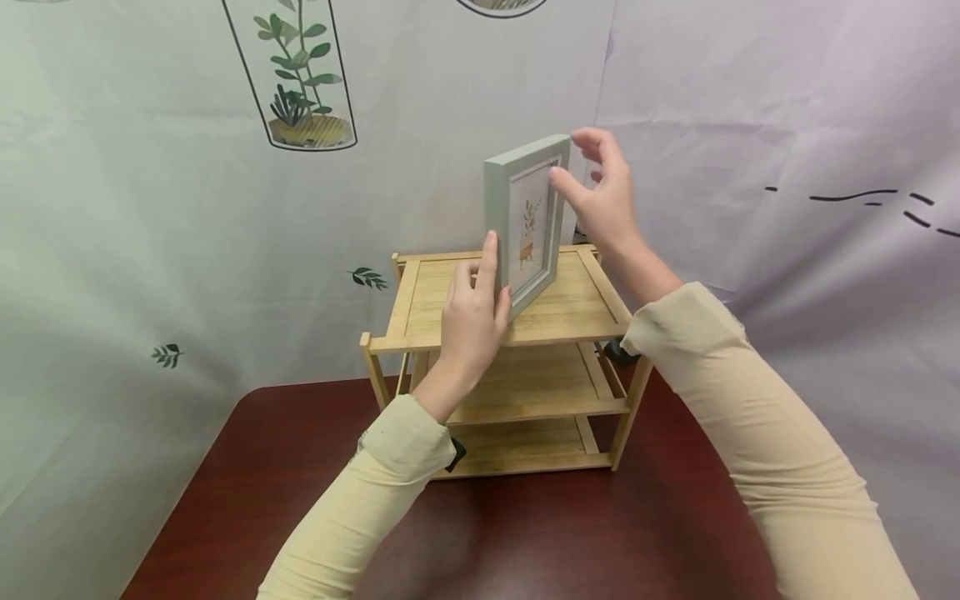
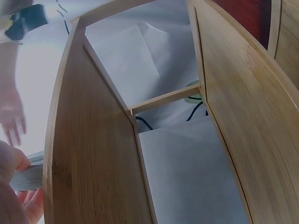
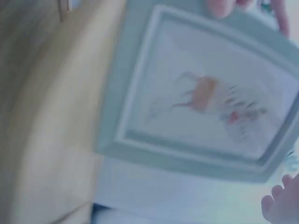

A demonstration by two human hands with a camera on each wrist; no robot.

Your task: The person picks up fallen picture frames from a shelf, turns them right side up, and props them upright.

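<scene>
A pale grey-green picture frame (image 1: 497,200) with a potted-plant print stands upright, turned at an angle, over the top board of a wooden shelf (image 1: 585,308). Whether its bottom rests on the board I cannot tell. My left hand (image 1: 472,321) grips its lower left edge between thumb and fingers; the left wrist view has this hand (image 2: 14,186) on the frame's edge (image 2: 29,177). By the upper right corner is my right hand (image 1: 603,200), fingers loosely bent. The right wrist view shows that hand (image 3: 285,203) apart from the picture frame (image 3: 187,163).
The shelf has three tiers and stands on a dark red table (image 1: 300,467). Behind it hangs a pale cloth backdrop (image 1: 420,125) printed with plants and leaves. Dark wrist-worn devices (image 1: 619,352) sit near the sleeves, close to the shelf's right side.
</scene>
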